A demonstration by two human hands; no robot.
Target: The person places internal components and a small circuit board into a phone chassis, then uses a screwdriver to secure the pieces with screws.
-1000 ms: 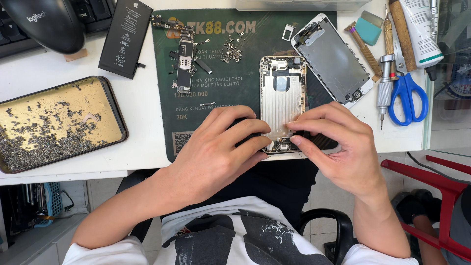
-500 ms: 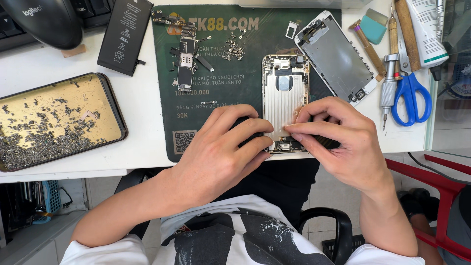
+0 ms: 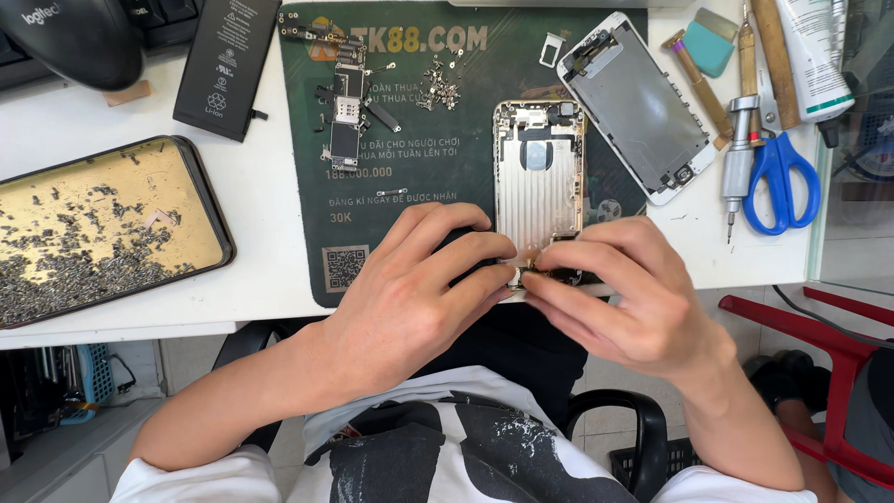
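Observation:
An opened silver phone housing (image 3: 538, 177) lies upright on a dark green work mat (image 3: 410, 158). My left hand (image 3: 414, 289) grips its lower left edge with the fingers curled over it. My right hand (image 3: 633, 298) pinches at the housing's bottom end, fingertips pressed together on a small part that I cannot make out. The two hands' fingertips nearly meet at the bottom of the housing, whose lower end is hidden under them.
On the mat lie a logic board (image 3: 346, 102) and several loose screws (image 3: 440, 82). A removed screen (image 3: 641, 104) rests to the right, beside a screwdriver (image 3: 736, 158) and blue scissors (image 3: 780, 177). A black battery (image 3: 226, 65), a gold tray of screws (image 3: 102, 228) and a red chair frame (image 3: 838, 354) surround me.
Both hands stay at the housing's bottom end. My right fingers have shifted slightly left toward the left hand. The housing has barely moved.

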